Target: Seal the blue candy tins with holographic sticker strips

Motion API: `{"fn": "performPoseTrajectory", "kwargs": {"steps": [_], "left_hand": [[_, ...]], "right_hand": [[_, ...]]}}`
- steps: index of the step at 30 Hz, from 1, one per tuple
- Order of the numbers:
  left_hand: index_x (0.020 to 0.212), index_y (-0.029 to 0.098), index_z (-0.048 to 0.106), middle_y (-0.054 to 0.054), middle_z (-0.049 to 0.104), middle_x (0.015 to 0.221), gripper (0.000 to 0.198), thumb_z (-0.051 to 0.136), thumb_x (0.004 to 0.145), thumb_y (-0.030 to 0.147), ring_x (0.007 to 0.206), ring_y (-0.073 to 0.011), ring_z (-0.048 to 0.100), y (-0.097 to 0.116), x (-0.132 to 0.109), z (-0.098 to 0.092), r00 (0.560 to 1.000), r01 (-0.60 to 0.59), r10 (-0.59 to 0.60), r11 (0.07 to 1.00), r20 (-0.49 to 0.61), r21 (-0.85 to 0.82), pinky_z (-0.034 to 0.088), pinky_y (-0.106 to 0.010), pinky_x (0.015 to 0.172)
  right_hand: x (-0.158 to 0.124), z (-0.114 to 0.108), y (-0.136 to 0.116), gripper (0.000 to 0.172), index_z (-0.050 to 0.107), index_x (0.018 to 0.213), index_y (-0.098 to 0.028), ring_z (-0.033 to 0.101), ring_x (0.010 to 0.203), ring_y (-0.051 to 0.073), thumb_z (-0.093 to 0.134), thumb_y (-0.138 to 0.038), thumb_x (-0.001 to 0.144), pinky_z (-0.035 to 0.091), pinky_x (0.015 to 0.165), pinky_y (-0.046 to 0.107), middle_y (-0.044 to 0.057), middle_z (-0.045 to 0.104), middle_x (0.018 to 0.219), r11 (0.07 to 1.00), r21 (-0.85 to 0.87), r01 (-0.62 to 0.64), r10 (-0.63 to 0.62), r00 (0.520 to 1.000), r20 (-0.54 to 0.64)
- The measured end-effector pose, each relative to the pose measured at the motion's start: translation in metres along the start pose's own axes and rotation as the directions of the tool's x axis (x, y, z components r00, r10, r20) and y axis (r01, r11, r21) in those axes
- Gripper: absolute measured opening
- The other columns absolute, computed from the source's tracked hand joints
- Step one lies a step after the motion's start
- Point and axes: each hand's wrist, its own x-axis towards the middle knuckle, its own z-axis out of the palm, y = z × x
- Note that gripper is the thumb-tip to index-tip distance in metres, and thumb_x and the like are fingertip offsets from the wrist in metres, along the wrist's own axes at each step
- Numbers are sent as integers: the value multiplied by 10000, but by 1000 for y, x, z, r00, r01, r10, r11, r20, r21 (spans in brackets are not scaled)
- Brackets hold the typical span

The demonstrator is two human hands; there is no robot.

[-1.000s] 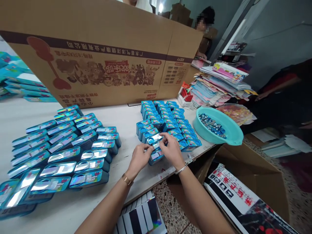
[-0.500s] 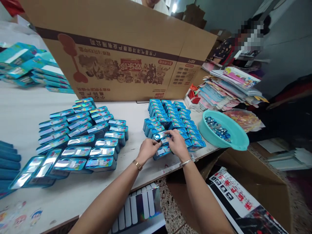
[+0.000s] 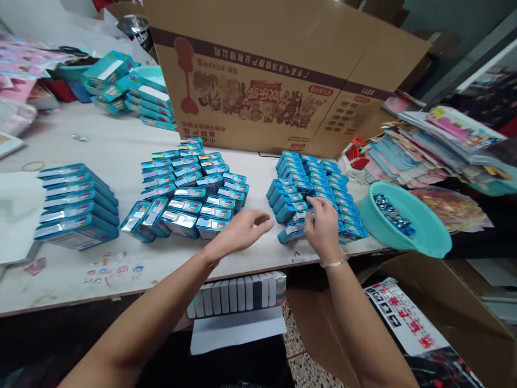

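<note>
My left hand (image 3: 245, 230) hovers over the white table, in the gap between two groups of small blue boxes, its fingers stretched out and nothing visible in them. My right hand (image 3: 323, 226) is at the front of the right group, with curled thumb and fingers at the end of a blue box (image 3: 299, 216). Part of that box is hidden by the fingers. Beside it, another blue box (image 3: 291, 233) stands at the near edge of the group. Several neighbouring blue boxes (image 3: 291, 209) show a round blue recess on top. The left group of blue boxes (image 3: 186, 207) has shiny tops.
A turquoise basin (image 3: 434, 237) with small shiny pieces (image 3: 393, 214) stands at the right. Behind the boxes rises a large cardboard carton (image 3: 258, 64). A red tape dispenser (image 3: 357, 153) and stacked papers (image 3: 416, 156) lie back right. More blue boxes (image 3: 76, 205) stand far left.
My left hand has come away from the box it was at beside my right hand and moved left. My right hand stays at the right group. The view has turned left.
</note>
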Motion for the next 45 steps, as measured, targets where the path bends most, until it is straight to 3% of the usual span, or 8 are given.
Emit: {"fn": "performPoseTrajectory", "kwargs": {"steps": [3,8,14,28,32,36,40,45], "left_hand": [[1249,182,641,-126,697,1259,476,621,856,449,1137,-271,643,-19,-67,-9,999,41,-41,996,-1,78,475,-372,973],[1156,219,690,-96,736,1112,347,700,822,311,1066,-295,658,-44,-117,23,991,51,-83,961,109,271,495,-385,899],[837,196,741,-73,742,868,280,503,951,289,829,-218,670,-44,-100,36,993,41,-63,977,102,207,450,-301,744],[814,159,732,-100,754,859,321,462,948,271,816,-229,678,-29,-68,23,975,70,-128,954,182,293,417,-310,708],[804,139,733,-147,745,880,312,458,922,229,886,-295,686,-35,-63,26,955,118,-213,913,208,392,469,-388,792],[1278,132,612,-176,657,1244,462,508,827,139,1206,-306,575,-43,-57,29,993,71,-77,995,94,69,428,-470,1020],[1452,217,438,-145,563,1408,642,604,854,382,1276,-279,527,-33,-44,22,961,129,44,803,274,-582,439,-464,1030],[1226,174,630,-127,654,1229,708,692,727,672,1096,-274,585,-3,-22,21,921,227,73,697,382,-680,461,-396,914]], "right_hand": [[-33,-13,-45,315,581,1271,-246,551,1111,295,499,-228,967,442,972,477,124,626,1167,971,142,190,-207,972,115],[-88,-6,-86,291,612,1207,-200,571,985,276,616,-220,916,485,834,420,116,661,1094,885,286,369,-464,757,460],[-117,18,-78,261,624,1199,-166,577,851,240,539,-162,952,435,908,439,89,698,950,859,86,505,-504,801,322],[-110,19,-66,243,659,1016,-175,630,1040,234,457,-75,926,384,1027,454,107,732,1120,789,70,610,-614,787,64],[-98,0,-80,182,610,976,-197,623,936,206,467,-89,946,461,917,392,76,711,981,844,285,454,-485,873,46],[-70,-24,-83,151,573,847,-215,571,739,150,505,-195,981,453,675,266,6,607,783,856,516,-38,-65,981,180],[-43,-27,-69,174,598,830,-211,562,720,144,569,-329,955,448,653,250,-5,598,768,702,621,-349,228,936,269],[-26,-19,-54,194,629,812,-199,560,700,144,630,-374,895,456,659,257,-4,611,741,608,674,-419,337,905,259]]}}
